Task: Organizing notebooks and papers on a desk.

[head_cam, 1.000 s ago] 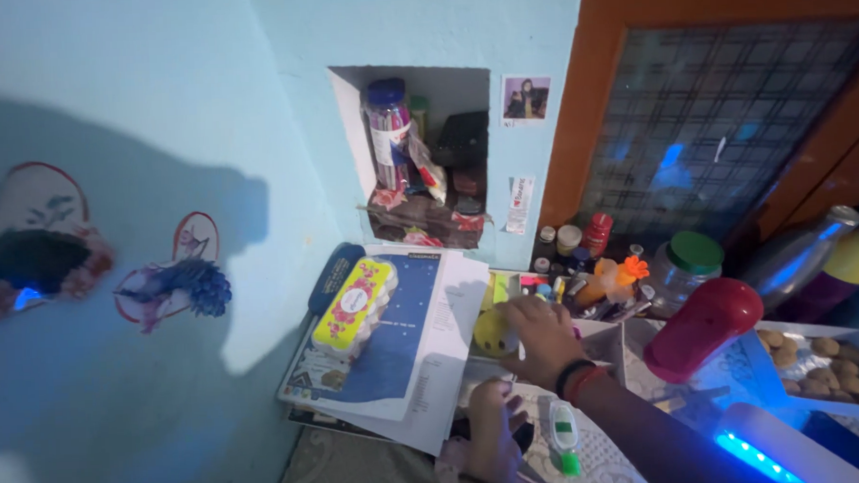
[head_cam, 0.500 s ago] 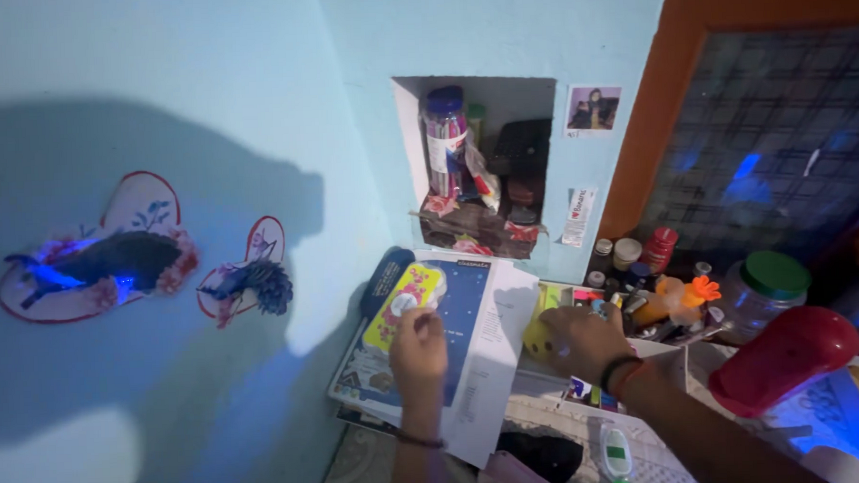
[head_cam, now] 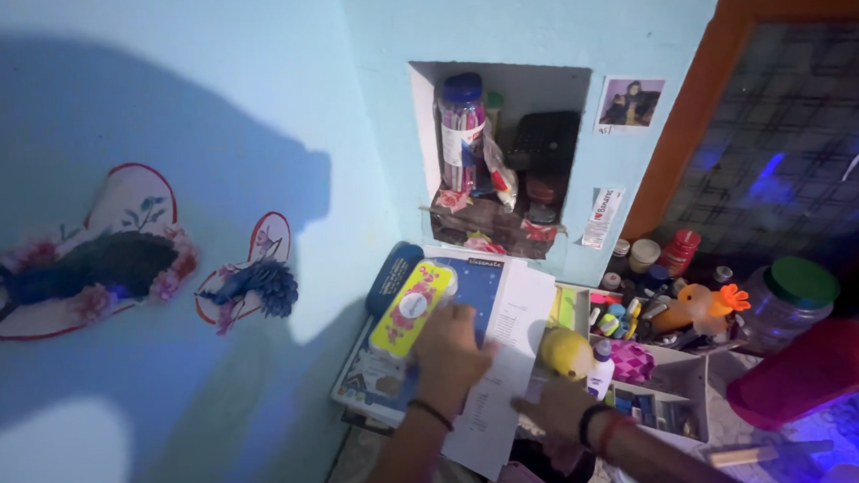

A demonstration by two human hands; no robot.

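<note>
We see left hand (head_cam: 457, 350) clasped on near end of yellow pencil box (head_cam: 411, 307), lying atop blue book (head_cam: 469, 286) by wall. Right hand (head_cam: 557, 408) presses flat, fingers spread, on white paper (head_cam: 497, 401), likely steadying stack; yellow ball (head_cam: 567, 351) just beside.

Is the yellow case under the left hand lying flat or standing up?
Lying flat. The yellow case rests lengthwise on the blue book, its flowered face up, and the left hand lies over its near end.
</note>
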